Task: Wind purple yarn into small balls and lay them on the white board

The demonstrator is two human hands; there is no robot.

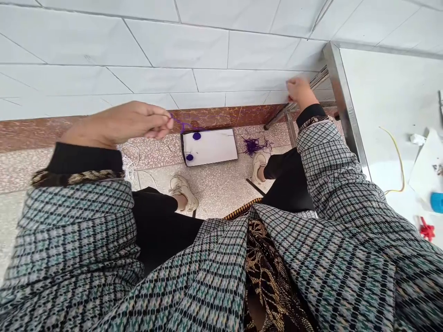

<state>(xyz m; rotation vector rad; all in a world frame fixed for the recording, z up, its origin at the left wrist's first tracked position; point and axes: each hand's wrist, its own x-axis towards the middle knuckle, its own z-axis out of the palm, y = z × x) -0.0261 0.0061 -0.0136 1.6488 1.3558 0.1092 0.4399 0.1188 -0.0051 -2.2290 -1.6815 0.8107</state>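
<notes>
Overall, the work area is bounded ahead by a white tiled wall [194, 48]. Below it extends a speckled floor [221, 196]; a white table [374, 101] with a metal frame stands to the right. A shallow white tray [214, 150] with a dark rim rests on the floor near the foot of the wall, forward of the person's shoes [185, 191].

Both hands are raised and set well apart. The left hand [126, 121] is pinched at the fingertips on a purple yarn strand [183, 125], which slants down from the fingers toward the far left corner of the tray. The right hand [298, 91] is raised near the table frame, its fingers apparently curled; motion blur prevents confirming whether it grasps yarn.

A loose purple tangle [254, 145] lies on the floor just right of the tray. Two small purple balls [196, 136] lie inside the tray toward its left side, one beyond the other.

Judging by this posture, the step in hand is drawing out or straightening the strand. The next move calls for a firm left pinch, even tension, and slack kept clear of the tangle.
</notes>
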